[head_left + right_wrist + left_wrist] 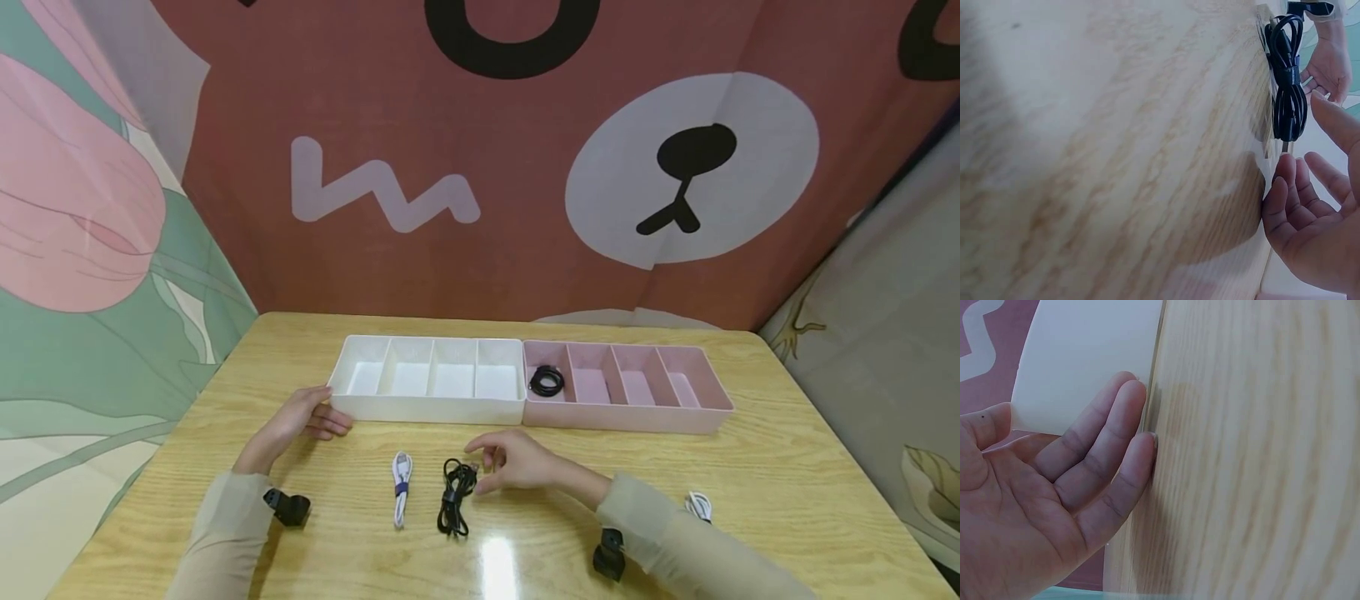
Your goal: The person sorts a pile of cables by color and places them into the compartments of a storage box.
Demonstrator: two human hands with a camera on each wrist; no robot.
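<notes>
A bundled black cable (454, 497) lies on the table, tied round its middle. Just to its right is my right hand (517, 461), thumb and fingers spread apart beside the bundle and nothing between them. The right wrist view shows the fingertips close to one end of the black cable (1287, 78). My left hand (303, 414) touches the left end of the white divided box (427, 409), thumb at the corner and fingers along its front, as the left wrist view shows against the white wall (1085, 362). Left of the black bundle lies a white cable (402, 490) with a blue tie.
A pink divided box (626, 417) adjoins the white one at the right, a coiled black cable (547, 381) in its leftmost compartment. Another white cable (698, 505) lies partly behind the right forearm. A printed cloth (525, 283) hangs behind the wooden table (795, 467).
</notes>
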